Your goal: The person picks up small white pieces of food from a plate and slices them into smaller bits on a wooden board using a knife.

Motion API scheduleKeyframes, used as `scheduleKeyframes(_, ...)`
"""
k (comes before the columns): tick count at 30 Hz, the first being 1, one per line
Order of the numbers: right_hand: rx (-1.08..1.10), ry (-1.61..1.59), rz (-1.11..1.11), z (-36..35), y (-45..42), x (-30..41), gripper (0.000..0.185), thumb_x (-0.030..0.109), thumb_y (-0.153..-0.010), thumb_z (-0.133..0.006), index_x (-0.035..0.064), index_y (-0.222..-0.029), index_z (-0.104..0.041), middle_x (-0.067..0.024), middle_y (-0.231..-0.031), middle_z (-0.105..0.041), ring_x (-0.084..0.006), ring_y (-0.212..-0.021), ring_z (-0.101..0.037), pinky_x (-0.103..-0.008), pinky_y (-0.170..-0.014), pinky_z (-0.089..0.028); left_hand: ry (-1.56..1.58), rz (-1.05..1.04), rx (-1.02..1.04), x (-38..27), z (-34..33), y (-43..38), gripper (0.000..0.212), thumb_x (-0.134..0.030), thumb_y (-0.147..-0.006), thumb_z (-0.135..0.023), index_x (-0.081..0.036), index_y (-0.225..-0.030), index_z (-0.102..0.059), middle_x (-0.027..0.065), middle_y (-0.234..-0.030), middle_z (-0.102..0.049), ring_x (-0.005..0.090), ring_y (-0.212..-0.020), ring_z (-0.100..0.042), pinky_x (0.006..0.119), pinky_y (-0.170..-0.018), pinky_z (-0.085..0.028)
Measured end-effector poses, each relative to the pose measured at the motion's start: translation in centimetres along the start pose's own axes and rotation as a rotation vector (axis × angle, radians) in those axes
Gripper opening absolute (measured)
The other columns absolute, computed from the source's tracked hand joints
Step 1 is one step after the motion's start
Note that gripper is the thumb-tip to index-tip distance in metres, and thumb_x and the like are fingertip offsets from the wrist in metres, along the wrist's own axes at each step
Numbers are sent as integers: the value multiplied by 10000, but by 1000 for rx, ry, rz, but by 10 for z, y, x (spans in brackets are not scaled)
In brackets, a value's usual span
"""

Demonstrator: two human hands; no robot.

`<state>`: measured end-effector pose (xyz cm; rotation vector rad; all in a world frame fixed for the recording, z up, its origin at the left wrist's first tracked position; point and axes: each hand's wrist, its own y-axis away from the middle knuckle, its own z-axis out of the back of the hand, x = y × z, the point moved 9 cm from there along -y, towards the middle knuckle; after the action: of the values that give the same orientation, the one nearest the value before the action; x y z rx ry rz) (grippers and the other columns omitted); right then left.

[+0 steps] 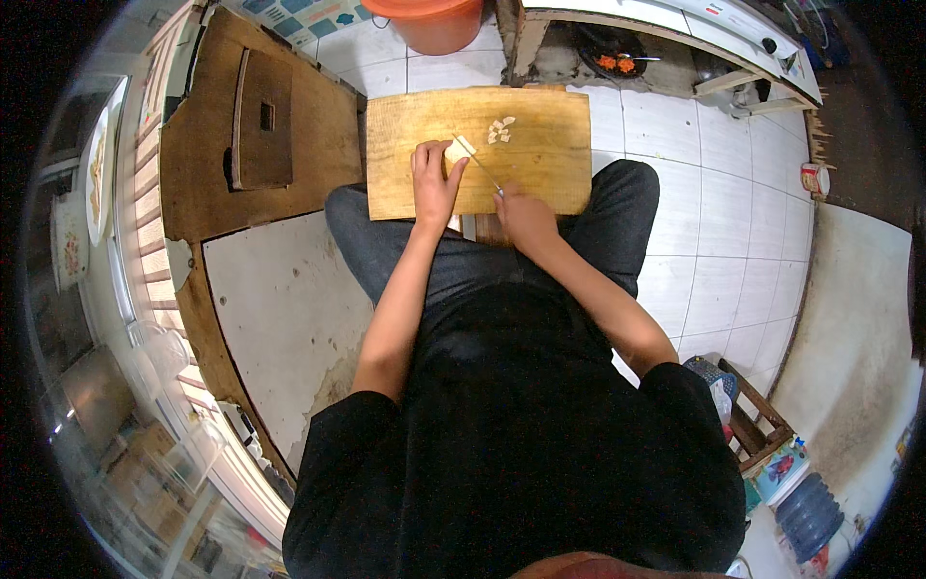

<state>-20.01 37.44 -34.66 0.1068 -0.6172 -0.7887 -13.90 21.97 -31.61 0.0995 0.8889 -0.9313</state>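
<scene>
A wooden board (412, 116) lies before me between my knees. On it my left hand (435, 181) holds down a pale block of food (456, 150), perhaps tofu or tempeh, with thumb and fingers about it. My right hand (526, 217) grips a knife (486, 170) by its handle. The blade runs up and to the left, with its edge at the block's right side. Several small pale cut pieces (499, 132) lie loose on the board, right of the block. The knife's handle is mostly covered by my fingers.
A wooden cabinet panel (318, 137) stands to the left. An orange plastic bucket (441, 29) sits on the tiled floor (658, 195) ahead. Under the white table (615, 16) is a dark pan (593, 54) with orange food. A small wooden stool (767, 441) stands at right.
</scene>
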Motion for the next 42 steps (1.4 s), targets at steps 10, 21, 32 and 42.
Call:
scheduleKeyframes(10,94,-32,10,21,15,-2,373,336,-1023,-416,-19,-1059,-521,-267,-782,-670,-441,-741,-663,-553,-692,-516,-145,4,-31,-1,2,3,379,-175,-824,-761,-57,-1151,-611,131,-1114,-535,323,-1090,-475,427,-957,-397)
scheduleKeyframes(21,56,11,54,27,25,-16,363,337,-1016,-441,-19,-1023,-514,-265,-761,-664,-455,-708,-655,-549,-651,-515,-136,-20,-22,-1,0,3,424,-213,-816,-761,-50,-1170,-595,130,-1113,-534,327,-1091,-477,440,-972,-388)
scheduleKeyframes(32,-20,-209,37,42,28,-19,419,387,-1018,-406,-2,-1108,-530,-286,-819,-665,-472,-761,-652,-569,-707,-511,-228,-50,-10,-21,0,-2,432,-335,-800,-776,-62,-1098,-625,124,-1123,-536,331,-1094,-478,455,-957,-376)
scheduleKeyframes(42,4,-196,-58,49,32,-35,412,381,-1018,-421,-12,-1067,-533,-296,-811,-657,-491,-757,-640,-581,-702,-502,-142,-53,83,-27,-21,-11,261,-192,-806,-760,-96,-1027,-661,97,-1148,-537,302,-1121,-460,430,-986,-337)
